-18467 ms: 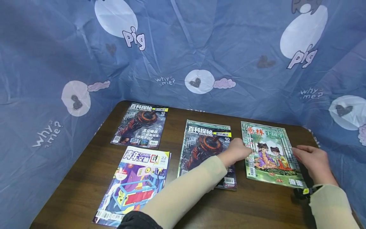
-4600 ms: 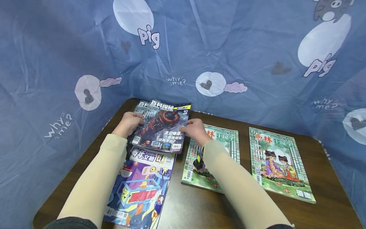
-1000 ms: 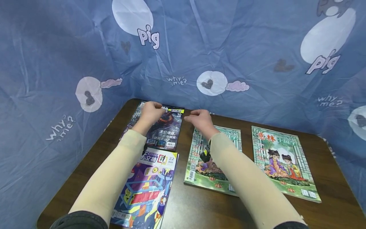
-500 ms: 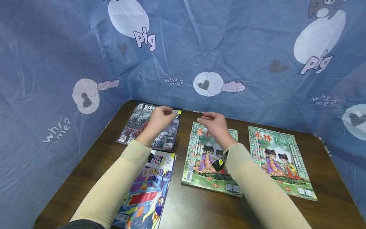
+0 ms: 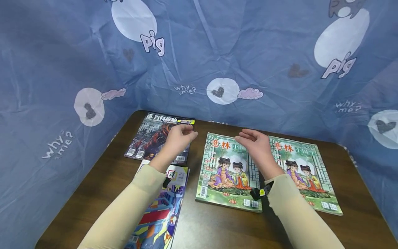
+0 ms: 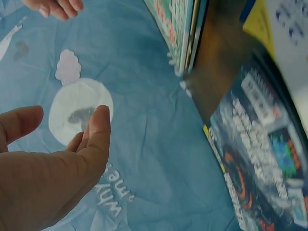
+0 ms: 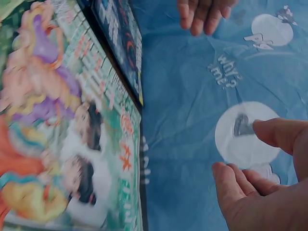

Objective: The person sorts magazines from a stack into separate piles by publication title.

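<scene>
My left hand (image 5: 178, 140) hovers over the right side of two overlapping dark science magazines (image 5: 146, 135) at the back left, its thumb and fingers apart and holding nothing. Over the gap between two green illustrated magazines hangs my right hand (image 5: 259, 148), likewise holding nothing. The middle green magazine (image 5: 222, 169) lies flat; the right hand and forearm partly cover the right green magazine (image 5: 311, 176). In the left wrist view, bent, separated fingers (image 6: 98, 137) have only the backdrop behind them. The right wrist view shows the right thumb (image 7: 276, 132) apart from its fingers.
A colourful purple magazine (image 5: 157, 211) lies at the front left, partly under the left forearm. Brown wooden tabletop (image 5: 214, 228) shows between the magazines and along the front. A blue patterned cloth (image 5: 192, 62) hangs close behind and at both sides of the table.
Earlier, one dark magazine lay on the middle green one; both hands carried it left onto the other dark magazine. The hands have since let go and moved right, the right hand farther.
</scene>
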`<control>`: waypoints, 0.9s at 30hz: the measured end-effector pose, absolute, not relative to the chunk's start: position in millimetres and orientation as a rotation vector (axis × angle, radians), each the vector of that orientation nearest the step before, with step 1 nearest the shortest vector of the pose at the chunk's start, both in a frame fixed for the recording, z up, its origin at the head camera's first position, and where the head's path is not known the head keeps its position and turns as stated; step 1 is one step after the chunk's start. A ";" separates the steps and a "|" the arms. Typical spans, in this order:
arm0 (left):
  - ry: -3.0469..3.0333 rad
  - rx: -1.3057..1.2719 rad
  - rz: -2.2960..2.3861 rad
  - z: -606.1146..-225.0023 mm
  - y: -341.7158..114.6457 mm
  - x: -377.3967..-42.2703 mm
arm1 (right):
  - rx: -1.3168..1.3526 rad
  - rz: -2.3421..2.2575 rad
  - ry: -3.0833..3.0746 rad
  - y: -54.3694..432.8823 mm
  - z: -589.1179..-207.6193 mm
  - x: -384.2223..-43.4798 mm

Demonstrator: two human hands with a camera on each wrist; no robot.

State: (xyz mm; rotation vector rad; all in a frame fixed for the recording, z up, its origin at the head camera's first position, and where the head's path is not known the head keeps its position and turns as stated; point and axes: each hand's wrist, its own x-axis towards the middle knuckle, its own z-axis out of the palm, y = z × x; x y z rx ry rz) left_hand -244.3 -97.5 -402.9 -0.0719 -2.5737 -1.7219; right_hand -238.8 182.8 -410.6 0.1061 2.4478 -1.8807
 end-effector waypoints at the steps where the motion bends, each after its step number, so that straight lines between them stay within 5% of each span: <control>1: -2.578 -0.078 -1.720 -404.1 -96.2 -242.3 | 0.106 -1.878 2.458 186.7 -411.7 -235.8; 27: -2.629 -0.065 -1.826 -436.2 -81.2 -207.2 | 0.225 -1.696 2.572 232.7 -437.5 -184.7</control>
